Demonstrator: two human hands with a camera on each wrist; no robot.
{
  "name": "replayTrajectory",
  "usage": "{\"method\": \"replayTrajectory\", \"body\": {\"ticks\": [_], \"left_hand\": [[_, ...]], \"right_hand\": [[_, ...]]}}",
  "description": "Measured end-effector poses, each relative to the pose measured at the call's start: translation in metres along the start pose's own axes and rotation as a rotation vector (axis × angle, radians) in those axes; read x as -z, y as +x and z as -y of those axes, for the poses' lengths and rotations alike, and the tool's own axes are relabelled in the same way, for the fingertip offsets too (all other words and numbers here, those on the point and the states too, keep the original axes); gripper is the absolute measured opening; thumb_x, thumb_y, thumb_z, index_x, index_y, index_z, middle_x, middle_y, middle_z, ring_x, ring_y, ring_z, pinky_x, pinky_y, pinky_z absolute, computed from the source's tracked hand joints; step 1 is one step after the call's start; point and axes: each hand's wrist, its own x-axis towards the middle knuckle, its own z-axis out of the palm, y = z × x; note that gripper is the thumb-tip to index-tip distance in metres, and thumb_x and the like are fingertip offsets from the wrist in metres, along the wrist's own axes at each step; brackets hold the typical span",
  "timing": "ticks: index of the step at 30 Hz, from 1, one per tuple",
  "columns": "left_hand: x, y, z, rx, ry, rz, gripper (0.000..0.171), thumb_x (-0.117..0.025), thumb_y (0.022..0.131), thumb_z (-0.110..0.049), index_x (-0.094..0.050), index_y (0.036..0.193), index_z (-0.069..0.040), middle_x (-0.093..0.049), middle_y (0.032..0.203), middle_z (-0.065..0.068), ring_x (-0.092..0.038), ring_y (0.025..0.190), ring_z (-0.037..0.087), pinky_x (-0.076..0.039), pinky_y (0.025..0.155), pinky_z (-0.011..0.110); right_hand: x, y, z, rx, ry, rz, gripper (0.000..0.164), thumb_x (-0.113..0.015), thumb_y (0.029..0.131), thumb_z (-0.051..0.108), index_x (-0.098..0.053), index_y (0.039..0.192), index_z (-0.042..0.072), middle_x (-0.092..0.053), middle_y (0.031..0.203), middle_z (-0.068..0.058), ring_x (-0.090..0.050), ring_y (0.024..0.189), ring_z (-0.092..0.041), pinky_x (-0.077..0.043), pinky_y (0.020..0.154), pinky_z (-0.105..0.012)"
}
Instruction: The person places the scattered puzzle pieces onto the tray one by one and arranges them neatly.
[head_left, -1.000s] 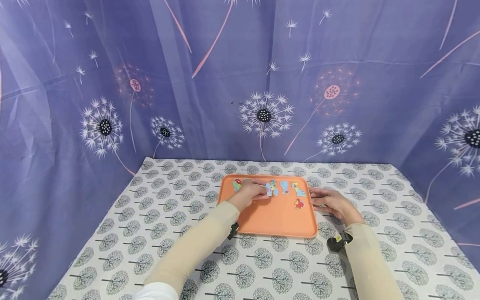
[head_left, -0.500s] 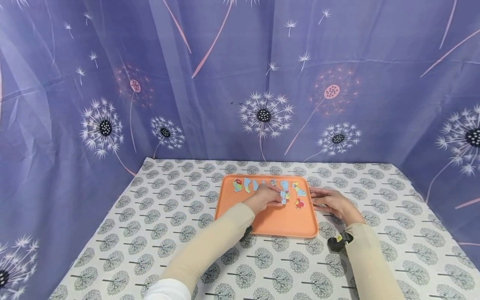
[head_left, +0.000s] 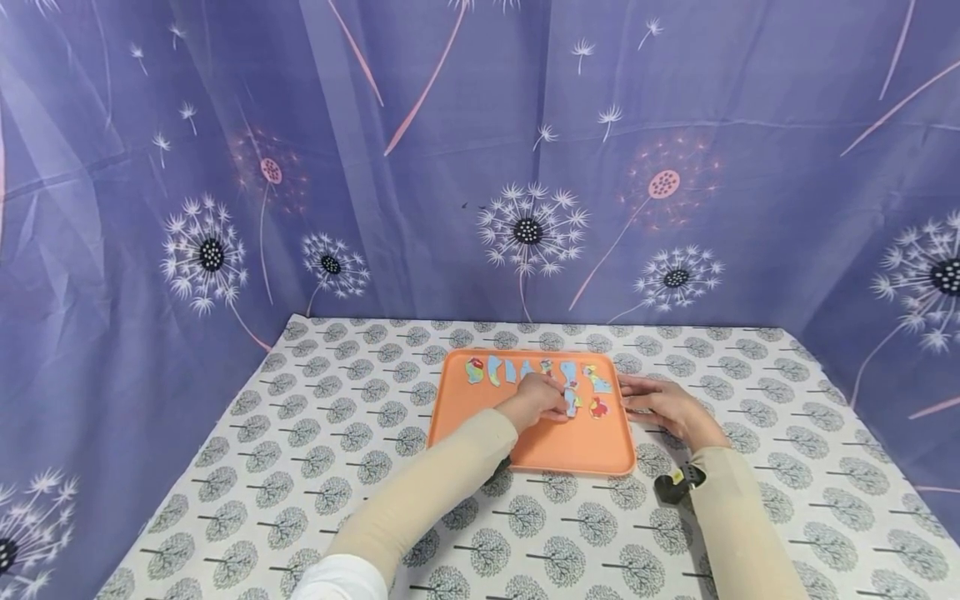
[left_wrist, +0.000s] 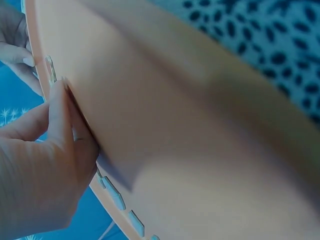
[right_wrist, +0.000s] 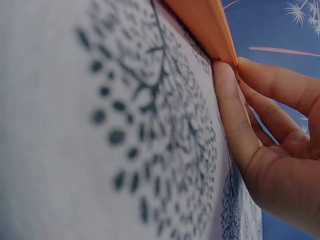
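My left hand [head_left: 536, 398] is over the orange tray [head_left: 585, 452], its thumb and fingers pinching a light blue puzzle piece [head_left: 572, 402] with a yellow-green patch. That piece lies close below a blue piece [head_left: 568, 371] of the back row and left of a red piece [head_left: 598, 407]. In the left wrist view the held piece shows nearly edge-on at the fingertips. At the tray's right side, my right hand [head_left: 667, 408] touches the rim with fairly straight fingers; the right wrist view shows thumb and forefinger against the tray edge.
Along the tray's back lie several flat pieces, among them a green and red one [head_left: 474, 371] at the left and a blue and yellow one [head_left: 597, 380] at the right. A tree-print cloth [head_left: 352, 500] covers the table. Behind hangs a purple dandelion curtain [head_left: 420, 208].
My left hand has carried the blue piece from the back row rightward and toward the front, beside the red piece. The right hand stays at the tray's edge.
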Motion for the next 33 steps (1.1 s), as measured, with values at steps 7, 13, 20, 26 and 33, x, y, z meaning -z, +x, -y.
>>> {"method": "replayTrajectory", "body": {"ticks": [7,13,20,26,33], "left_hand": [[-0.001,0.0,0.001,-0.021,0.037,0.005,0.026,-0.066,0.08,0.015,-0.065,0.105,0.007,-0.065,0.084,0.014,-0.066,0.063,0.022,-0.062,0.06,0.027],[-0.001,-0.002,-0.001,-0.018,0.075,0.009,0.026,-0.067,0.081,0.014,-0.066,0.106,0.006,-0.066,0.086,0.015,-0.067,0.066,0.024,-0.062,0.06,0.028],[0.002,-0.006,-0.001,-0.015,0.073,0.017,0.028,-0.066,0.081,0.014,-0.065,0.108,0.009,-0.065,0.088,0.013,-0.067,0.069,0.024,-0.062,0.063,0.029],[0.017,-0.006,-0.002,-0.041,0.019,0.066,0.031,-0.064,0.084,0.012,-0.063,0.114,0.009,-0.067,0.091,0.016,-0.066,0.065,0.021,-0.062,0.065,0.029],[0.066,-0.011,-0.003,-0.186,-0.054,0.063,0.025,-0.059,0.09,0.003,-0.062,0.114,0.011,-0.066,0.101,0.025,-0.068,0.082,0.03,-0.062,0.075,0.036]], "right_hand": [[0.002,-0.001,-0.001,-0.003,0.003,-0.003,0.065,-0.06,0.092,-0.001,-0.028,0.148,-0.004,-0.042,0.14,-0.028,-0.067,0.093,-0.015,-0.056,0.091,-0.033],[0.002,-0.003,-0.001,-0.015,0.011,-0.006,0.066,-0.06,0.092,-0.001,-0.028,0.149,-0.002,-0.042,0.141,-0.027,-0.067,0.094,-0.016,-0.056,0.09,-0.033],[0.001,-0.003,-0.001,-0.009,0.008,0.01,0.065,-0.06,0.092,-0.002,-0.028,0.148,-0.003,-0.043,0.14,-0.027,-0.067,0.095,-0.017,-0.056,0.091,-0.033],[0.0,-0.001,0.0,0.005,-0.013,0.006,0.062,-0.057,0.092,-0.003,-0.028,0.147,-0.006,-0.045,0.137,-0.029,-0.067,0.093,-0.017,-0.056,0.089,-0.033],[-0.005,-0.009,0.0,0.035,-0.142,-0.028,0.052,-0.055,0.094,0.0,-0.037,0.141,-0.01,-0.053,0.129,-0.027,-0.066,0.098,-0.021,-0.057,0.089,-0.034]]}}
